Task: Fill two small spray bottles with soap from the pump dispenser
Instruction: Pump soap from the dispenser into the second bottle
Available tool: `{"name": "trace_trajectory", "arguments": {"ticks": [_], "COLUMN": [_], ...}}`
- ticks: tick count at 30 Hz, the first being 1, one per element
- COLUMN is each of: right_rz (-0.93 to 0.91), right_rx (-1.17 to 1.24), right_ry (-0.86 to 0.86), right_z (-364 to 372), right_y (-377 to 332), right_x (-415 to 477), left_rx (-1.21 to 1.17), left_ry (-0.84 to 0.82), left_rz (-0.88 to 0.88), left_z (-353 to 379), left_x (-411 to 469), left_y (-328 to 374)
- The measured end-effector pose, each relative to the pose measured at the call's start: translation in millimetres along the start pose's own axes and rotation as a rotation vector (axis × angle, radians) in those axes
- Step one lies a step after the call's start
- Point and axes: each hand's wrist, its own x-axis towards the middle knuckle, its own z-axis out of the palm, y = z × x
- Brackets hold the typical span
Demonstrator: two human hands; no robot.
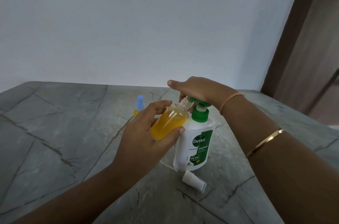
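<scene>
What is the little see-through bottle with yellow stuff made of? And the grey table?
The small clear bottle of yellow liquid looks like glossy plastic: the soap shows through and its neck has moulded threads. The grey veined table top looks like smooth stone, perhaps marble, from its dark branching veins, though it could be printed laminate.
</scene>
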Motion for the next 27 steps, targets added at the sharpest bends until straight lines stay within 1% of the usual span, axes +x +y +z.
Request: {"name": "trace_trajectory", "arguments": {"ticks": [7,27], "right_rz": [-0.03,-0.031], "right_rx": [-0.003,0.028], "right_ry": [0.011,0.002], "right_z": [-5.4,-1.3], "right_y": [-2.1,0.5], "right_x": [1.6,2.6], "left_rx": [0.004,0.006], "left_ry": [-0.001,0.002], "left_rz": [-0.01,0.003], "left_z": [0.4,0.5], "left_x": [0.0,-0.9], "left_y": [0.3,-2.3]}}
